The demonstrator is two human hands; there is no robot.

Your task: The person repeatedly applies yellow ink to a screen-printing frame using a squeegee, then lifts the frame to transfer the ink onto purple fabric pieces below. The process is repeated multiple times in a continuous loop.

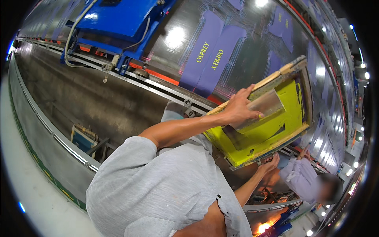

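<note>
A wooden-edged printing screen [290, 70] is tilted in front of me, its inner face smeared with yellow-green ink. My left hand [239, 107] reaches across to its upper left side, closed around the end of a pale, translucent squeegee [268, 107]. One fingertip carries yellow-green ink, and the fingers lie close to the wooden rim. At the lower edge of the same screen, my right hand [270, 162] grips the frame from outside; part of its fingers is hidden. Purple fabric pieces [213, 51] with yellow lettering lie flat on the dark printing table [166, 55] beyond.
A blue machine carriage [110, 27] with a hose stands on the table's rail at the upper left. A metal rail [158, 89] runs along the table edge. Another person [302, 177] in a light shirt works at the right. A small frame [83, 138] rests below the table.
</note>
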